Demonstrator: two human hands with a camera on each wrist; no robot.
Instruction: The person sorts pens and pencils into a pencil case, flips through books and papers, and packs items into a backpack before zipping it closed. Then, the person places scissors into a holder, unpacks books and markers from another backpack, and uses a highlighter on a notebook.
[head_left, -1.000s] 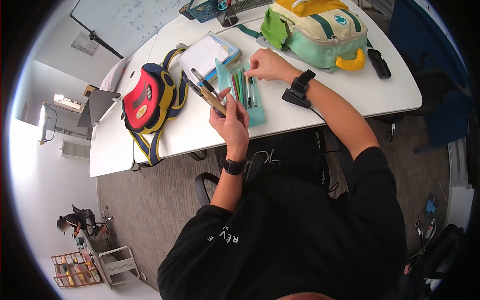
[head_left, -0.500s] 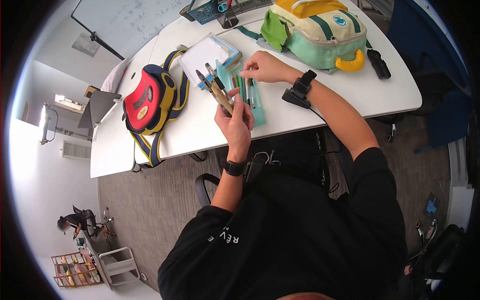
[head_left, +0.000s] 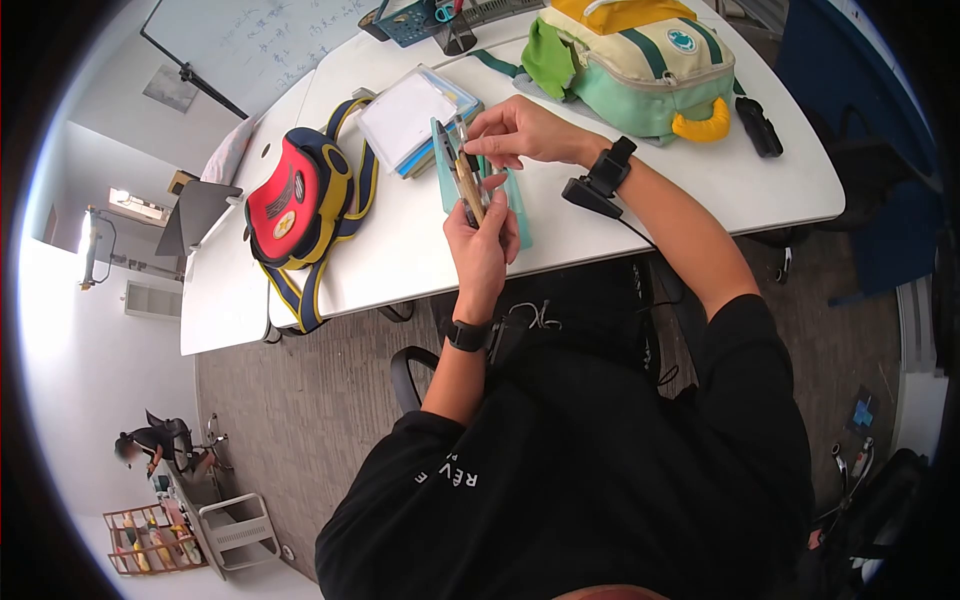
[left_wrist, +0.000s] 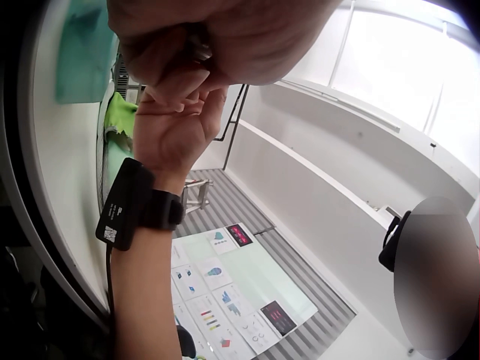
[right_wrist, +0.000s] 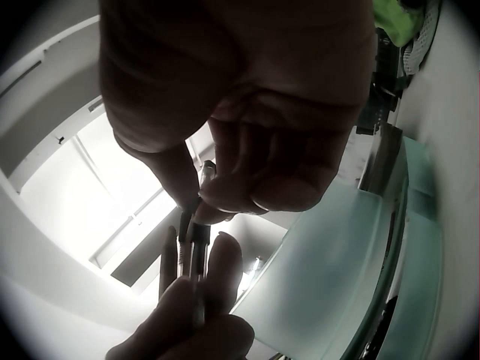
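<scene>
A bundle of pens (head_left: pixel 466 183) stands upright in my left hand (head_left: pixel 481 247), its fingers curled round the lower ends. My right hand (head_left: pixel 532 132) is at the top of the bundle; in the right wrist view its thumb and fingertips pinch one pen (right_wrist: pixel 201 238) whose lower part is between the fingers of my left hand (right_wrist: pixel 196 324). Under both hands on the table lies the open teal pencil case (head_left: pixel 519 213), partly covered by them; in the right wrist view its pale teal side (right_wrist: pixel 319 270) shows beside the pens.
Papers and folders (head_left: pixel 412 112) lie behind the left hand. A red and blue bag (head_left: pixel 292 200) is on the left, a green and cream backpack (head_left: pixel 650 80) at the back right, with a black case (head_left: pixel 758 127) beside it. A mesh pen holder (head_left: pixel 455 38) stands at the back.
My left hand has moved right with the pens, over the pencil case. My right hand has gone from above the case to the tops of the pens and pinches one.
</scene>
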